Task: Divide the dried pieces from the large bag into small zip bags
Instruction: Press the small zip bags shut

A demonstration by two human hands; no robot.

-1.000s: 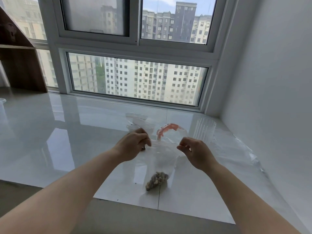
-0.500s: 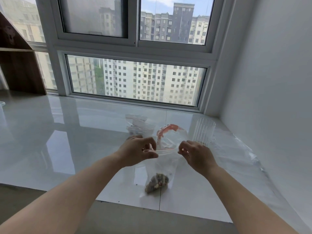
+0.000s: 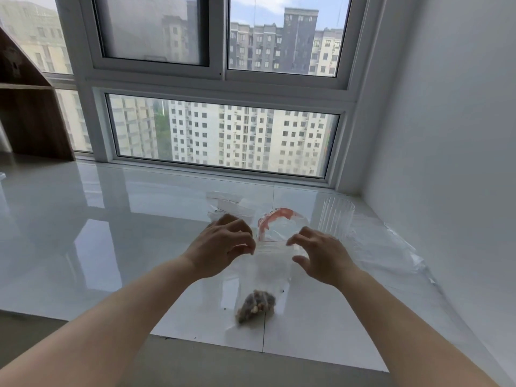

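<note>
Both hands, left hand point(image 3: 220, 248) and right hand point(image 3: 321, 255), just let go; fingers spread wide. The small zip bag point(image 3: 261, 277) looks maybe sealed, so one portion seems done.

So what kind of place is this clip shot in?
Probably a high-rise flat: a glossy white tiled ledge runs under a large window facing tall apartment blocks, with a wooden shelf unit at the left.
</note>
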